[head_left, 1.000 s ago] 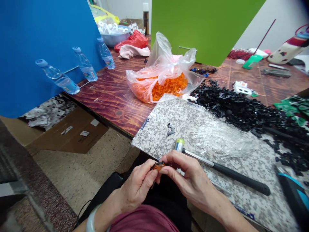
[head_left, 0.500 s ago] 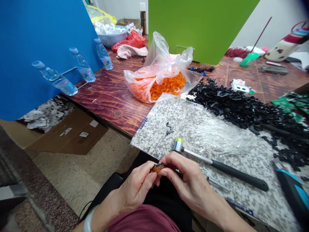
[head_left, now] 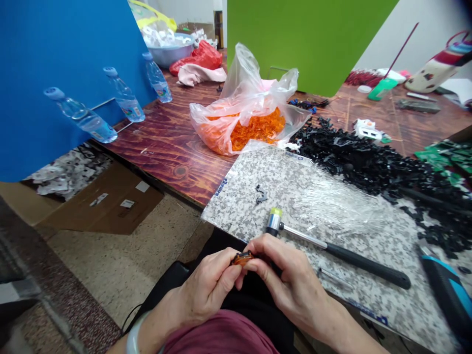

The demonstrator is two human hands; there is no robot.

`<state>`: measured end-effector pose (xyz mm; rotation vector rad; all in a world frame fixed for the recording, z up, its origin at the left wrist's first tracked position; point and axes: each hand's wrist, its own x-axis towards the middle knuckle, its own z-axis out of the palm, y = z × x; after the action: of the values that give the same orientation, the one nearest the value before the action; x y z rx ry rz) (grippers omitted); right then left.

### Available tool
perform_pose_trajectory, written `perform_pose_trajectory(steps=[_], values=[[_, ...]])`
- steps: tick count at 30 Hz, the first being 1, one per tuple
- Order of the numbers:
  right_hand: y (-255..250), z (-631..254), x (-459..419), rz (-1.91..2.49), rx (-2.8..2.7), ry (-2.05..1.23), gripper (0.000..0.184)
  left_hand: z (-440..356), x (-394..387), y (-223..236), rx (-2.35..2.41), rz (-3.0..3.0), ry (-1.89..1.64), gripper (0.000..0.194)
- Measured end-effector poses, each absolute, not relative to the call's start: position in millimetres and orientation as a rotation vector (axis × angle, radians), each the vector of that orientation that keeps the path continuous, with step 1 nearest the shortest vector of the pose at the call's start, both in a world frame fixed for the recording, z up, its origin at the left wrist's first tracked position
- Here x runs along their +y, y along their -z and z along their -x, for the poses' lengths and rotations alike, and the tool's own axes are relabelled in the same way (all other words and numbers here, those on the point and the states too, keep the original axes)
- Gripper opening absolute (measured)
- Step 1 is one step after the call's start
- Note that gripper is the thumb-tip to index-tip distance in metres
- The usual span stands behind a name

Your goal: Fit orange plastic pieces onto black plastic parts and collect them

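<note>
Between my two hands is a small orange and black plastic part point(head_left: 242, 258), held over my lap at the table's front edge. My left hand point(head_left: 209, 278) pinches its left end with thumb and fingers. At the other end, my right hand point(head_left: 285, 275) grips it the same way. Fingers cover much of the part, so its full shape is hidden. Just beyond my right hand lies a small mallet point(head_left: 346, 255) with a yellow-green face and black handle. A small black plastic piece point(head_left: 261, 194) rests on the speckled board point(head_left: 236, 209).
A clear bag of orange parts point(head_left: 258, 129) stands behind the board. To the right spread a heap of black parts point(head_left: 354, 152) and a pile of thin clear strips point(head_left: 335, 204). A black and blue tool point(head_left: 448, 290) lies at far right. Several bottles point(head_left: 83, 118) lean by a blue panel point(head_left: 55, 44).
Both hands keep their grip on the orange and black part, with hardly any shift. The view has moved very slightly.
</note>
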<state>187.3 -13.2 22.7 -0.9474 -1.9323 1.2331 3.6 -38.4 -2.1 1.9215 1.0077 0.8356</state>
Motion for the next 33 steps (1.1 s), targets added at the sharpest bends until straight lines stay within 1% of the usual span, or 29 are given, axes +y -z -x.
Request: perform_pose_trajectory(steps=[4,12,16,18,21,23,29,33], values=[[-21.5,-185.9,-15.1,0.938,-1.928,-1.232,0.013,0.3,-35.7,5.0,0.95,-1.93,-0.805,0.02],[-20.1,-184.9,-18.7,0.946,-1.91,-1.222,0.013,2.4,-33.3,9.3,0.881,-1.915,-0.805,0.022],[-17.1,-184.0,-18.5,1.009,-1.903,-1.259,0.011,3.6,-33.9,12.5,0.865,-1.863,-0.83,0.027],[-14.6,-184.0,-18.0,1.024,-1.882,-1.239,0.007,4.4,-33.6,13.9,0.879,-1.843,-0.834,0.029],[-11.4,-183.9,-17.6,1.035,-1.863,-1.22,0.011,5.8,-31.9,15.1,0.892,-1.84,-0.843,0.029],[-10.6,-183.3,-17.4,1.038,-1.881,-1.222,0.008,6.5,-30.1,15.4,0.891,-1.856,-0.847,0.031],[-11.7,-179.2,-16.8,1.024,-1.918,-1.117,0.005,7.0,-27.4,15.8,0.842,-1.937,-0.882,0.035],[-12.4,-177.8,-15.6,0.993,-1.942,-1.103,0.004,8.0,-27.1,15.5,0.835,-1.946,-0.897,0.037]])
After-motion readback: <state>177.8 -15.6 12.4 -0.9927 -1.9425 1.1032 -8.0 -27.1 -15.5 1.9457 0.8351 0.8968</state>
